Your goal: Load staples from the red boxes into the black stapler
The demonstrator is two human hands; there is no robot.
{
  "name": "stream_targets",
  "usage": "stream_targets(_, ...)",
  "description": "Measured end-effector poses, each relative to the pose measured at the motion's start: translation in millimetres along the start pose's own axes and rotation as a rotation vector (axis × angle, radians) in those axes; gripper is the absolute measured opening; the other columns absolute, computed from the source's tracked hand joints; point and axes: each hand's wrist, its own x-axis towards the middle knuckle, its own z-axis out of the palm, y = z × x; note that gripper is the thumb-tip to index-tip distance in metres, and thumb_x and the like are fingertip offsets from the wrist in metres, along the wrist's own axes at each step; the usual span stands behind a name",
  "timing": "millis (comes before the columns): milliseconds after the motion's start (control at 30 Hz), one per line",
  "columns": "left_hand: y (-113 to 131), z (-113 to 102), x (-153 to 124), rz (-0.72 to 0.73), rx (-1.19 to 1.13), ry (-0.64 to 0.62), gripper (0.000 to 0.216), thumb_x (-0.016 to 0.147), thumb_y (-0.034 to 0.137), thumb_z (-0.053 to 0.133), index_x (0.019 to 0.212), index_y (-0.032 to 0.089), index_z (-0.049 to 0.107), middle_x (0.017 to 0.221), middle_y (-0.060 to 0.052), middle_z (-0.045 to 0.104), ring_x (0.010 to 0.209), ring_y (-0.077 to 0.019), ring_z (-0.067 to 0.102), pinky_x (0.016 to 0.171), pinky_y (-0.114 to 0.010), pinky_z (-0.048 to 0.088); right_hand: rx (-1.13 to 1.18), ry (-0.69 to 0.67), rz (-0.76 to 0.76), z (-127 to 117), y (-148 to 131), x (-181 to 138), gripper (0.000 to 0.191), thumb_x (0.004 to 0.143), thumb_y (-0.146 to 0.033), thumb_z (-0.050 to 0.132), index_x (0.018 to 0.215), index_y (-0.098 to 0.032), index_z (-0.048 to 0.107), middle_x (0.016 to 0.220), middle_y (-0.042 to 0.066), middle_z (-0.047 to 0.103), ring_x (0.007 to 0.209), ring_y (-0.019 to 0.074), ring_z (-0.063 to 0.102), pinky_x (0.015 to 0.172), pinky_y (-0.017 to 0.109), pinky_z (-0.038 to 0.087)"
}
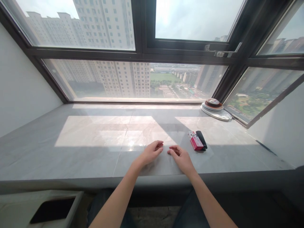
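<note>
The box is lying beside what is looking like a black stapler on the sill, and handling it well is probably depending on the side of approach. Since the two are lying close together, fingers would be doing better coming in along the free left side and near end than pushing toward the stapler. The box is looking like light card, so a gentle pinch should be serving better than a hard squeeze, which could be denting it. The sill is looking smooth, so lifting would be steadier than dragging.

The box is lying to the right of the right hand and a little farther from the body, near but not touching. That hand is pointing its fingers inward, away from the box, thumb and fingertips curling narrowly around nothing. The left hand is facing it across a small gap, fingers loosely bent, also holding nothing. Whether either hand is resting on the sill, I cannot tell.
</note>
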Motion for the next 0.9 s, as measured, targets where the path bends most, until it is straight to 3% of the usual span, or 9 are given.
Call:
stream_targets(100, -15.7, -19.5, -38.5, -0.021, 0.237, 0.122, 0.042, 0.105, 0.038, 0.038, 0.143, 0.03, 0.053, 0.152, -0.003, 0.053, 0.139, -0.0198, 0.051, 0.115, -0.035, 0.044, -0.329, -0.001, -0.106, 30.8, -16.7, 5.8, 0.048, 0.1, -0.044, 0.047, 0.143, -0.026, 0.058, 0.148, 0.008, 0.057, 0.146, 0.029, 0.04, 0.12, 0.05, 0.029)
stream_targets(167, -24.1, -21.8, -57.9, -0.066, 0.47, 0.212, 0.046, 0.105, 0.039, 0.038, 0.149, 0.03, 0.049, 0.16, -0.002, 0.044, 0.151, -0.0242, 0.034, 0.123, -0.044, 0.033, -0.535, -0.057, -0.111, 38.2, -19.0, 7.6, 0.054, 0.102, -0.043, 0.043, 0.155, -0.031, 0.046, 0.164, 0.002, 0.038, 0.156, 0.0301, 0.017, 0.125, 0.056, 0.011)
stream_targets(233, -30.1, -17.3, -68.7, -0.157, 0.673, 0.301, 0.053, 0.106, 0.044, 0.036, 0.156, 0.031, 0.04, 0.166, -0.001, 0.034, 0.158, -0.03, 0.016, 0.127, -0.056, 0.019, -0.657, -0.101, -0.102, 42.4, -18.2, 6.8, 0.058, 0.106, -0.045, 0.037, 0.162, -0.033, 0.033, 0.17, -0.002, 0.024, 0.158, 0.0314, 0.005, 0.124, 0.06, 0.004)
stream_targets(333, -34.3, -7.6, -69.5, -0.267, 0.83, 0.337, 0.06, 0.105, 0.051, 0.034, 0.161, 0.033, 0.031, 0.17, 0.0, 0.024, 0.159, -0.0365, 0.004, 0.123, -0.069, 0.007, -0.739, -0.093, -0.082, 49.2, -16.9, 3.0, 0.061, 0.107, -0.051, 0.032, 0.165, -0.033, 0.024, 0.172, -0.003, 0.014, 0.157, 0.0346, -0.002, 0.122, 0.065, 0.0)
stream_targets(433, -35.2, -3.9, -63.1, -0.284, 0.868, 0.315, 0.06, 0.104, 0.054, 0.033, 0.161, 0.035, 0.03, 0.171, 0.001, 0.019, 0.159, -0.0378, 0.004, 0.121, -0.072, 0.006, -0.767, -0.071, -0.073, 55.0, -17.0, -0.1, 0.062, 0.107, -0.054, 0.03, 0.165, -0.033, 0.023, 0.172, -0.003, 0.011, 0.157, 0.0362, -0.003, 0.12, 0.067, 0.0)
stream_targets(900, -35.8, -8.6, -68.3, -0.253, 0.835, 0.31, 0.057, 0.105, 0.052, 0.03, 0.159, 0.036, 0.035, 0.17, 0.002, 0.022, 0.159, -0.0313, 0.011, 0.126, -0.058, 0.012, -0.743, -0.074, -0.066, 52.3, -20.0, -1.0, 0.062, 0.107, -0.055, 0.031, 0.165, -0.034, 0.026, 0.172, -0.002, 0.013, 0.157, 0.0356, 0.0, 0.122, 0.065, 0.001)
